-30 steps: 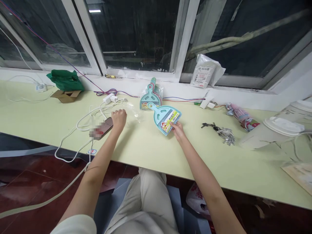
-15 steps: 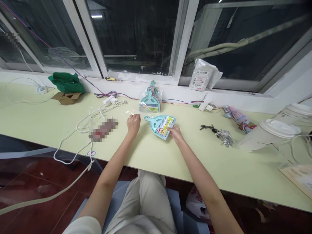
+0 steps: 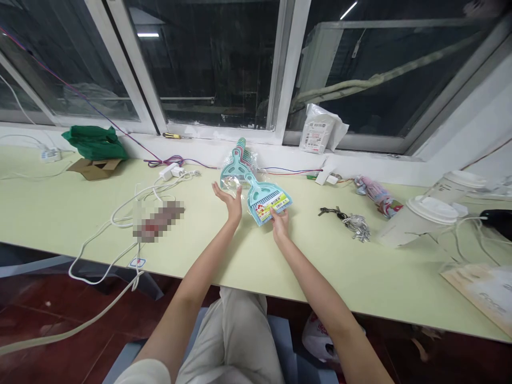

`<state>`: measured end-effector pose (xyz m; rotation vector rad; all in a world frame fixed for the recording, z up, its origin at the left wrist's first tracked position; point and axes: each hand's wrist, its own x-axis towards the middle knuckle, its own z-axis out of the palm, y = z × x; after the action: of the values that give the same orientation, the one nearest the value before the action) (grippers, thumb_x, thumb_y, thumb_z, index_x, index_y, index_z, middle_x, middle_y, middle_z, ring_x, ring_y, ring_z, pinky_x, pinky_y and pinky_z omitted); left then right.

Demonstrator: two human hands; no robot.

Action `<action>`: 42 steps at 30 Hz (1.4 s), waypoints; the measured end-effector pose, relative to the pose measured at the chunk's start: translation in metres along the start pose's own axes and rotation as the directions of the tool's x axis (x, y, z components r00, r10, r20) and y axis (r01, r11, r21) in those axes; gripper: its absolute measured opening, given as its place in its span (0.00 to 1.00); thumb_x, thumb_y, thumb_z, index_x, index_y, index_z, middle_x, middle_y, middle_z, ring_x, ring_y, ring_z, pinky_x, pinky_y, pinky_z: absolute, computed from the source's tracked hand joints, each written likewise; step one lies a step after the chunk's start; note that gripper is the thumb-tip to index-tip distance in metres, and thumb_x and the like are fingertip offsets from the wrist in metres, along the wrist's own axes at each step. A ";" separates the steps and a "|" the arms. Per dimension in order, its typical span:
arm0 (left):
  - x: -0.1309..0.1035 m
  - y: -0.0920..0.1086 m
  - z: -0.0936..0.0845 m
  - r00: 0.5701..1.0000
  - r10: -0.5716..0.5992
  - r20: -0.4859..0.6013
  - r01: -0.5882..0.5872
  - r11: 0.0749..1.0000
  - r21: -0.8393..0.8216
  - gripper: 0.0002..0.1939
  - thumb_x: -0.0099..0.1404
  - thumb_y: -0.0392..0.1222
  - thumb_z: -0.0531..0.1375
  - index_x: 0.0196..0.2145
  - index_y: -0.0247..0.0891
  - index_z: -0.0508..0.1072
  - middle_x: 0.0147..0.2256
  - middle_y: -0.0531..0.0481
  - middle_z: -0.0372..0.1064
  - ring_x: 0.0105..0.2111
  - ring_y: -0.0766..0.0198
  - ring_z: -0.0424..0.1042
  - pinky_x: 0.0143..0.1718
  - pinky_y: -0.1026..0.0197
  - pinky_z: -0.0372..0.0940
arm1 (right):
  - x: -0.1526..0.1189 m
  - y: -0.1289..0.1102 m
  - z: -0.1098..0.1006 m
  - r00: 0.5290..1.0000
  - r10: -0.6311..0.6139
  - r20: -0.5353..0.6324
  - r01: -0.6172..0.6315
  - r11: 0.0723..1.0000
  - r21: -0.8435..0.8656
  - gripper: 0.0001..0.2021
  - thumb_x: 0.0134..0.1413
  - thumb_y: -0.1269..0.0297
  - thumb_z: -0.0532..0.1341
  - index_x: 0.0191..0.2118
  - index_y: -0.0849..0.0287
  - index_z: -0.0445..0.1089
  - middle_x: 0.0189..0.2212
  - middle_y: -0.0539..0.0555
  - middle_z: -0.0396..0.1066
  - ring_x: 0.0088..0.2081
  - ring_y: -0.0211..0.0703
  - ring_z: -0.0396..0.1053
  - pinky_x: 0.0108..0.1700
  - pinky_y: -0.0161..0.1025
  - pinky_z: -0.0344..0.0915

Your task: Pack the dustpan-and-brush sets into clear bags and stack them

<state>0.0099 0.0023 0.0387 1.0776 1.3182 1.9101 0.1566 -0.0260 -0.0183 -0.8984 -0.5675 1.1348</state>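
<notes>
My right hand (image 3: 280, 226) grips the lower edge of a teal mini dustpan (image 3: 264, 190), thumb over its printed card. A blue-bristled brush lies in the pan behind the card, and the handle points up towards the window. Just left of the pan, my left hand (image 3: 230, 204) is open, thumb apart from the fingers, palm turned towards it. Clear plastic film shows around the pan's left side and near my left fingertips; whether they touch it I cannot tell. Behind stands a stack of similar dustpans (image 3: 233, 172) in clear wrapping, leaning towards the windowsill.
White cables (image 3: 116, 218) and a blurred-out item (image 3: 158, 221) lie to the left. Farther back are a green bag (image 3: 96, 142) and a small cardboard box (image 3: 94, 168). Keys (image 3: 356, 226), a folded umbrella (image 3: 378, 196) and white lidded cups (image 3: 420, 221) occupy the right.
My left hand has opened from a closed shape and come over beside the dustpan. The dustpan in my right hand has turned more upright, its handle now pointing upward. The view has shifted slightly.
</notes>
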 end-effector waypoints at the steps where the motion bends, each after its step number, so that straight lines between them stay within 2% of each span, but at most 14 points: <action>1: 0.002 -0.006 0.004 0.994 -0.108 -0.011 0.107 0.991 -0.081 0.44 0.55 0.56 0.64 0.64 0.47 0.49 0.66 0.43 0.44 0.67 0.52 0.43 0.61 0.50 0.53 | 0.001 -0.001 0.000 1.000 -0.004 -0.004 0.004 1.000 -0.001 0.27 0.34 0.61 0.71 0.44 0.55 0.62 0.42 0.53 0.76 0.41 0.43 0.75 0.40 0.40 0.73; 2: 0.004 -0.013 0.007 0.976 -0.215 0.045 0.219 0.963 -0.154 0.43 0.56 0.58 0.63 0.63 0.46 0.50 0.64 0.42 0.49 0.65 0.51 0.50 0.58 0.51 0.57 | 0.002 -0.001 -0.001 1.000 -0.003 0.001 0.003 1.000 -0.007 0.27 0.34 0.61 0.71 0.44 0.55 0.62 0.42 0.54 0.76 0.40 0.43 0.75 0.40 0.40 0.73; 4: 0.004 -0.026 0.013 0.897 -0.352 0.267 0.415 0.880 -0.231 0.38 0.54 0.58 0.64 0.58 0.43 0.59 0.56 0.40 0.64 0.56 0.50 0.64 0.52 0.52 0.63 | 0.004 -0.002 -0.001 1.000 0.006 0.017 -0.005 1.000 -0.026 0.25 0.33 0.60 0.71 0.41 0.57 0.64 0.41 0.54 0.76 0.40 0.44 0.75 0.39 0.39 0.72; 6: -0.001 -0.038 0.019 0.817 -0.381 0.433 0.511 0.826 -0.239 0.33 0.50 0.54 0.68 0.51 0.40 0.67 0.46 0.43 0.72 0.47 0.52 0.71 0.48 0.52 0.66 | 0.006 -0.001 -0.002 1.000 0.007 -0.005 -0.007 0.999 -0.045 0.23 0.34 0.60 0.70 0.39 0.57 0.66 0.39 0.54 0.76 0.39 0.44 0.75 0.38 0.38 0.72; 7: -0.004 -0.042 0.021 0.795 -0.378 0.475 0.530 0.814 -0.239 0.31 0.49 0.51 0.69 0.49 0.40 0.69 0.43 0.44 0.73 0.44 0.54 0.73 0.47 0.52 0.66 | 0.006 -0.001 -0.002 0.999 0.002 -0.032 -0.004 0.999 -0.052 0.21 0.34 0.59 0.70 0.38 0.57 0.66 0.38 0.54 0.77 0.39 0.44 0.75 0.37 0.38 0.72; 11: -0.013 -0.049 0.026 0.773 -0.378 0.510 0.551 0.799 -0.242 0.29 0.48 0.48 0.71 0.47 0.45 0.69 0.41 0.48 0.74 0.42 0.57 0.73 0.47 0.51 0.66 | 0.008 -0.001 -0.003 0.996 -0.010 -0.092 0.005 0.999 -0.049 0.19 0.35 0.60 0.69 0.36 0.57 0.66 0.36 0.53 0.77 0.38 0.44 0.75 0.35 0.37 0.72; 15: -0.014 -0.045 0.026 0.807 -0.384 0.449 0.538 0.791 -0.290 0.29 0.49 0.53 0.69 0.47 0.45 0.69 0.42 0.48 0.73 0.44 0.55 0.73 0.49 0.50 0.65 | 0.007 -0.001 -0.001 0.999 0.004 -0.051 -0.005 1.000 -0.019 0.19 0.33 0.60 0.70 0.35 0.57 0.67 0.36 0.52 0.77 0.37 0.42 0.75 0.35 0.35 0.71; 17: -0.018 -0.042 0.026 0.808 -0.369 0.460 0.535 0.786 -0.309 0.28 0.50 0.55 0.68 0.47 0.44 0.70 0.42 0.47 0.73 0.46 0.53 0.72 0.50 0.49 0.65 | 0.008 -0.002 0.001 0.999 0.006 -0.033 -0.007 1.000 -0.010 0.19 0.33 0.60 0.70 0.35 0.57 0.67 0.35 0.51 0.77 0.36 0.41 0.75 0.34 0.35 0.71; 23: -0.033 -0.037 0.035 0.711 -0.314 0.629 0.580 0.767 -0.273 0.26 0.50 0.54 0.69 0.44 0.41 0.72 0.45 0.44 0.74 0.49 0.49 0.71 0.53 0.47 0.63 | 0.021 -0.015 0.002 1.000 -0.011 -0.027 0.011 1.000 0.011 0.18 0.31 0.60 0.71 0.32 0.58 0.67 0.31 0.51 0.77 0.34 0.42 0.75 0.35 0.37 0.72; 29: -0.034 -0.036 0.036 0.767 -0.314 0.559 0.551 0.768 -0.326 0.27 0.50 0.50 0.69 0.45 0.40 0.70 0.44 0.43 0.73 0.46 0.50 0.72 0.50 0.47 0.65 | 0.017 -0.002 0.002 0.998 -0.049 -0.049 0.050 0.999 0.009 0.22 0.33 0.57 0.70 0.37 0.59 0.68 0.36 0.54 0.77 0.37 0.45 0.75 0.35 0.38 0.71; 33: -0.042 -0.038 0.037 0.801 -0.232 0.552 0.444 0.849 -0.287 0.32 0.48 0.46 0.71 0.49 0.39 0.67 0.49 0.41 0.70 0.49 0.50 0.70 0.51 0.47 0.63 | 0.018 0.009 0.005 0.987 -0.098 -0.127 0.100 0.995 0.015 0.21 0.35 0.55 0.68 0.38 0.59 0.68 0.39 0.56 0.77 0.39 0.46 0.74 0.39 0.40 0.71; 35: -0.045 -0.038 0.038 0.833 -0.202 0.516 0.368 0.898 -0.242 0.34 0.48 0.45 0.71 0.51 0.39 0.66 0.50 0.40 0.68 0.51 0.48 0.68 0.52 0.46 0.62 | 0.019 0.010 0.006 0.985 -0.110 -0.130 0.113 0.993 0.019 0.21 0.37 0.55 0.68 0.39 0.58 0.67 0.41 0.56 0.76 0.40 0.47 0.74 0.39 0.40 0.71; 38: -0.048 -0.037 0.038 0.888 -0.113 0.445 0.228 0.950 -0.213 0.40 0.50 0.45 0.70 0.58 0.42 0.59 0.56 0.40 0.63 0.56 0.49 0.63 0.57 0.48 0.59 | 0.019 0.009 0.005 0.991 -0.107 -0.086 0.110 0.993 0.031 0.22 0.38 0.55 0.67 0.41 0.58 0.67 0.43 0.58 0.75 0.43 0.48 0.74 0.39 0.40 0.71; 42: -0.056 -0.037 0.037 0.882 -0.004 0.471 0.113 0.972 -0.204 0.51 0.51 0.43 0.69 0.65 0.48 0.44 0.61 0.41 0.55 0.60 0.53 0.59 0.60 0.49 0.55 | 0.018 0.005 0.002 0.990 -0.101 -0.096 0.108 0.992 0.065 0.23 0.37 0.55 0.68 0.41 0.59 0.66 0.44 0.59 0.74 0.43 0.49 0.74 0.40 0.41 0.72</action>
<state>0.0706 -0.0129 -0.0051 1.2620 0.8290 1.5708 0.1586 -0.0073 -0.0225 -0.8461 -0.4902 1.0073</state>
